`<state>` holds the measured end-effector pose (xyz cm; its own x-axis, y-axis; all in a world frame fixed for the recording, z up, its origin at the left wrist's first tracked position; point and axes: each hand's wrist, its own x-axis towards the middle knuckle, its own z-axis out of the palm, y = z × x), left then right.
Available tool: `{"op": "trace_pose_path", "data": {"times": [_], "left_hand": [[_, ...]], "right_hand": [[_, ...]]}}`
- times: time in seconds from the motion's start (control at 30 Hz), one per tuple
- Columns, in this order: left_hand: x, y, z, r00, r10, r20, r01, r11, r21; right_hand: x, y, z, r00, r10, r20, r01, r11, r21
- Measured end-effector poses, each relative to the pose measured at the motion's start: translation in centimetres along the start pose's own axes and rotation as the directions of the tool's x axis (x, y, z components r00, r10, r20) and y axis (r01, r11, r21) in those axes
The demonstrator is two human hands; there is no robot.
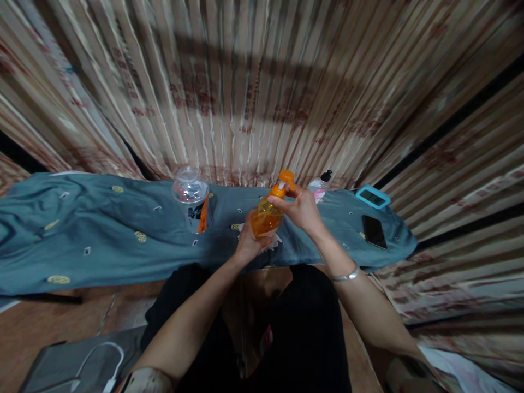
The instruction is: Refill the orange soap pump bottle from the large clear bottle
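Note:
A clear pump bottle (267, 219) with amber liquid and an orange pump head leans to the right in front of me. My left hand (248, 240) is wrapped round its lower body. At its neck, just below the orange pump, the fingers of my right hand (301, 208) are closed on the collar. Part of a crumpled white tissue (273, 243) shows beneath the bottle. To the left stands a clear plastic cup (192, 207) with a domed lid and a black and orange print.
The narrow table has a blue-green cloth (106, 234). Behind my right hand stands a small black-topped pump bottle (321, 183). A blue-framed digital clock (372, 197) and a black phone (374, 231) lie at the right. Pleated curtains (229, 93) hang close behind.

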<state>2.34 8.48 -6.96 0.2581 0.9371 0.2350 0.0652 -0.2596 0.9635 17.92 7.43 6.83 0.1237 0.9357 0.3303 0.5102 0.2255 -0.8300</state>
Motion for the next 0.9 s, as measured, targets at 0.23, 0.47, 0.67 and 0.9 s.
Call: {"op": "trace_pose_path", "data": {"times": [0.23, 0.47, 0.67, 0.9], "left_hand": [[-0.3, 0.2, -0.1, 1.000, 0.016, 0.027, -0.014, 0.999, -0.045], [-0.2, -0.3, -0.2, 1.000, 0.009, 0.017, -0.009, 1.000, -0.016], [-0.3, -0.4, -0.1, 1.000, 0.012, 0.027, -0.011, 0.999, -0.042], [-0.4, -0.4, -0.2, 1.000, -0.014, 0.026, 0.014, 1.000, -0.018]], "right_hand": [[-0.4, -0.5, -0.8, 0.994, -0.054, 0.099, 0.044, 0.993, 0.107], [1.4, -1.2, -2.5, 0.957, -0.066, 0.283, 0.026, 0.989, 0.143], [-0.5, -0.5, 0.2, 0.999, -0.008, -0.046, 0.009, 1.000, 0.004], [-0.3, -0.9, -1.6, 0.990, -0.072, 0.118, 0.062, 0.994, 0.085]]}}
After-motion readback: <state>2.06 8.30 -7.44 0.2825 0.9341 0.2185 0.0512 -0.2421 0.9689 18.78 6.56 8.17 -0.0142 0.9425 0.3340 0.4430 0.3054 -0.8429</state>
